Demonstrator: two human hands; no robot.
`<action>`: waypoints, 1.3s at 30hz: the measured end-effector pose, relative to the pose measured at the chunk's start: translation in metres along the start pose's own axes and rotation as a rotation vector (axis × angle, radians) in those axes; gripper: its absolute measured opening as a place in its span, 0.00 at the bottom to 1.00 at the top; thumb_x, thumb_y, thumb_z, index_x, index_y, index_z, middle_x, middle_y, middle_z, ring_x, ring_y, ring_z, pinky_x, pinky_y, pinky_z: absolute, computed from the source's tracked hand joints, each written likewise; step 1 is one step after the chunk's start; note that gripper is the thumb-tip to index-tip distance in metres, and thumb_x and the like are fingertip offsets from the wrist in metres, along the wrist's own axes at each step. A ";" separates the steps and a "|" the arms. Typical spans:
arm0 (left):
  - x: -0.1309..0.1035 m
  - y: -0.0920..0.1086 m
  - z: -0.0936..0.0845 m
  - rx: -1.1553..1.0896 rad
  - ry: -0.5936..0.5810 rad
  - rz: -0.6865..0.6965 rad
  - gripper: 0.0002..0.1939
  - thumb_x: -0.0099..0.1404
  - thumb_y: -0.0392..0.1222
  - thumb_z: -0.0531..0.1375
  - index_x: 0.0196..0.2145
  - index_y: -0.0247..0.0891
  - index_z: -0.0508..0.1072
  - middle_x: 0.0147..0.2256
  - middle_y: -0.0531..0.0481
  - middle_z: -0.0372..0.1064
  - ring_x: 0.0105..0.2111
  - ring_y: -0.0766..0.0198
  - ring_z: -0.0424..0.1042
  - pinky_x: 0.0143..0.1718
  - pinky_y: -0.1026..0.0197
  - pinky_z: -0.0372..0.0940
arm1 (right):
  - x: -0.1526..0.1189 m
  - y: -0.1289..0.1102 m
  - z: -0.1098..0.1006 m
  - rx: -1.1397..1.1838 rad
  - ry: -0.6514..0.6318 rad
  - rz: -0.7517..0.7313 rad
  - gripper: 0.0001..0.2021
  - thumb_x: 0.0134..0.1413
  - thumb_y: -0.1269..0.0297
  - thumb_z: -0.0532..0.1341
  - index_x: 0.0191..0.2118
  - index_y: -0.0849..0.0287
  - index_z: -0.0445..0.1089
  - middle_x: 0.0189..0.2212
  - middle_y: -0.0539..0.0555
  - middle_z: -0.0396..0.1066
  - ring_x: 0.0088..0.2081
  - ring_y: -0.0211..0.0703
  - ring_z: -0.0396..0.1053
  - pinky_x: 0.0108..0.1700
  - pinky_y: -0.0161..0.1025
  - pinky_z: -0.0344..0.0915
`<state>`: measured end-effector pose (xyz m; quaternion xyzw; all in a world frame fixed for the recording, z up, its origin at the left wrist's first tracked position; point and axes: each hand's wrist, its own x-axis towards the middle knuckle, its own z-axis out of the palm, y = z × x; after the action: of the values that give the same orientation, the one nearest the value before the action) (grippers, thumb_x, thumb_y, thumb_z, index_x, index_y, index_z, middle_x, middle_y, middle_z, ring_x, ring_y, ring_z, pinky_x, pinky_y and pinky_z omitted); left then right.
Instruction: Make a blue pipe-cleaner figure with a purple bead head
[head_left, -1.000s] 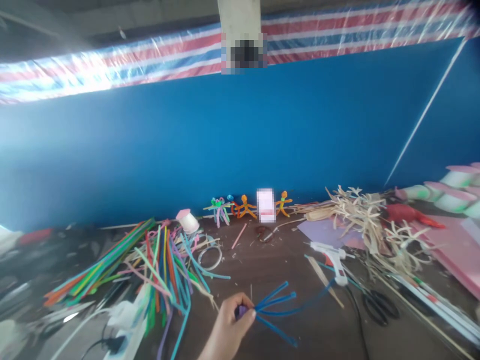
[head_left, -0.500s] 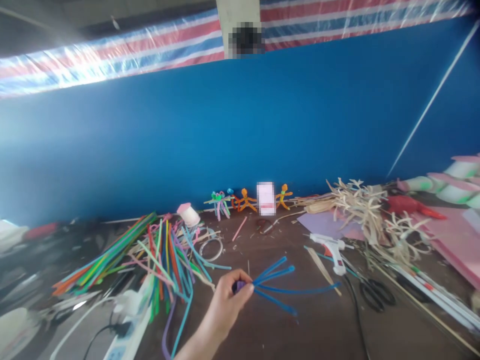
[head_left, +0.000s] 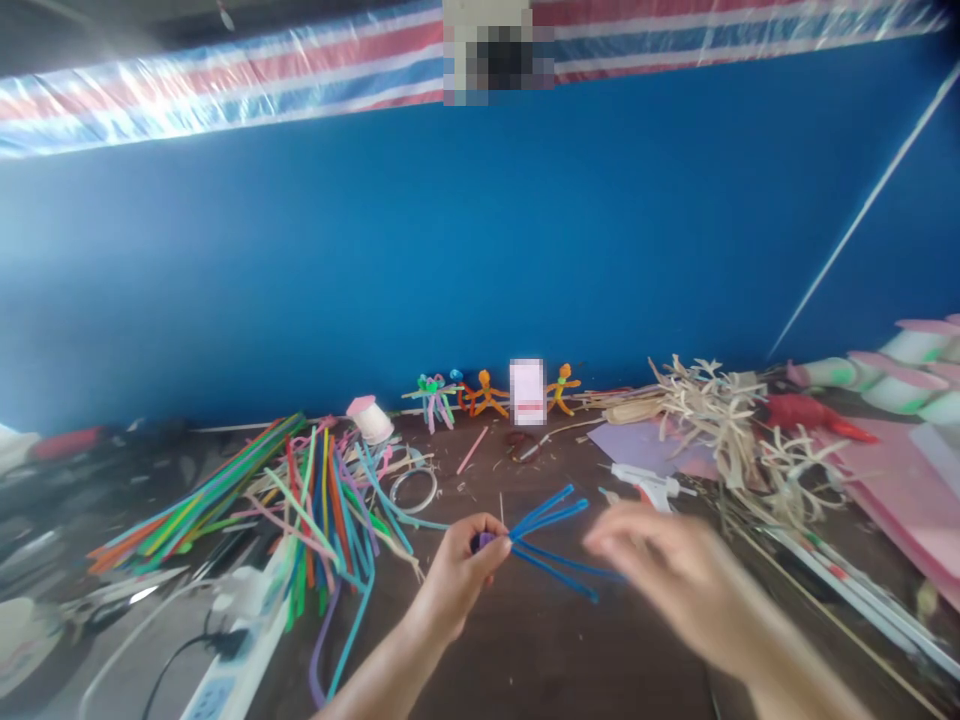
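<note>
Near the middle of the table, my left hand pinches a bunch of blue pipe cleaners between thumb and fingers. Several blue ends fan out to the right of the grip, and a bit of purple shows inside the fist. To the right, my right hand hovers close to the tips of the lower blue stems. Motion smears its fingers, so whether they grip anything cannot be made out. Behind it lies a white glue gun, partly covered by the hand.
Loose coloured pipe cleaners lie in a heap at left, beside a power strip. Small pipe-cleaner figures stand at the blue wall. Dried plant strips, pink sheets and white-pink cups lie at right.
My right hand has come in from the lower right and now covers the scissors and part of the glue gun. My left hand keeps its grip on the blue pipe cleaners.
</note>
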<state>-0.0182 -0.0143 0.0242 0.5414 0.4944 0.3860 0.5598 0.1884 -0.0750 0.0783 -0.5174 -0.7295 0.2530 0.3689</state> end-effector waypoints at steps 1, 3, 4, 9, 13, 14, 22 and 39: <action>0.000 -0.001 0.002 0.008 -0.013 -0.002 0.08 0.52 0.42 0.56 0.23 0.34 0.64 0.16 0.58 0.52 0.17 0.73 0.51 0.18 0.70 0.49 | 0.011 0.003 0.009 -0.026 -0.032 -0.013 0.09 0.55 0.66 0.53 0.39 0.59 0.68 0.38 0.55 0.69 0.38 0.41 0.66 0.41 0.40 0.63; 0.001 -0.003 0.005 0.041 -0.035 -0.003 0.08 0.52 0.42 0.56 0.23 0.34 0.65 0.16 0.59 0.52 0.17 0.73 0.50 0.18 0.70 0.49 | 0.025 0.011 0.030 -0.089 -0.073 -0.032 0.10 0.54 0.70 0.52 0.38 0.57 0.69 0.36 0.55 0.70 0.39 0.43 0.66 0.43 0.39 0.61; 0.002 -0.003 0.006 0.065 -0.042 -0.002 0.08 0.52 0.42 0.56 0.23 0.34 0.65 0.16 0.59 0.52 0.17 0.73 0.50 0.18 0.70 0.48 | 0.028 0.015 0.041 -0.114 -0.074 -0.029 0.11 0.54 0.72 0.51 0.38 0.57 0.69 0.35 0.54 0.70 0.39 0.43 0.66 0.42 0.39 0.60; 0.003 -0.008 0.008 0.213 -0.016 0.062 0.08 0.53 0.41 0.55 0.23 0.33 0.66 0.16 0.58 0.53 0.18 0.72 0.51 0.19 0.70 0.48 | 0.024 0.028 0.073 -0.183 -0.049 0.004 0.09 0.52 0.74 0.51 0.32 0.57 0.67 0.29 0.51 0.69 0.32 0.41 0.67 0.33 0.34 0.60; 0.006 -0.016 0.010 0.314 0.066 0.114 0.08 0.53 0.41 0.54 0.23 0.33 0.66 0.18 0.57 0.55 0.20 0.71 0.53 0.21 0.69 0.50 | 0.018 0.030 0.084 -0.332 0.019 -0.044 0.10 0.51 0.77 0.50 0.32 0.57 0.65 0.30 0.52 0.66 0.31 0.40 0.66 0.32 0.33 0.59; 0.007 -0.018 0.010 0.345 0.088 0.125 0.08 0.53 0.40 0.53 0.22 0.34 0.66 0.18 0.56 0.56 0.20 0.70 0.54 0.22 0.69 0.50 | 0.017 0.030 0.087 -0.372 0.018 -0.056 0.11 0.50 0.78 0.50 0.33 0.58 0.65 0.30 0.52 0.66 0.30 0.40 0.66 0.32 0.33 0.58; 0.007 -0.024 0.013 0.635 0.142 0.289 0.06 0.48 0.32 0.52 0.21 0.35 0.68 0.20 0.54 0.62 0.22 0.69 0.59 0.25 0.68 0.51 | 0.023 0.023 0.079 -0.549 -0.062 -0.091 0.08 0.53 0.75 0.50 0.29 0.58 0.64 0.28 0.51 0.63 0.26 0.37 0.64 0.27 0.32 0.55; 0.007 -0.014 0.007 0.273 -0.042 0.002 0.05 0.48 0.36 0.52 0.21 0.33 0.66 0.16 0.59 0.53 0.19 0.72 0.50 0.20 0.69 0.47 | 0.026 0.012 0.058 -0.559 -0.158 -0.240 0.09 0.48 0.79 0.54 0.31 0.58 0.65 0.29 0.52 0.63 0.33 0.41 0.61 0.38 0.38 0.56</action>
<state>-0.0112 -0.0109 0.0086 0.6211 0.5299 0.3043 0.4908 0.1441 -0.0453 0.0422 -0.4878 -0.8530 0.0369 0.1819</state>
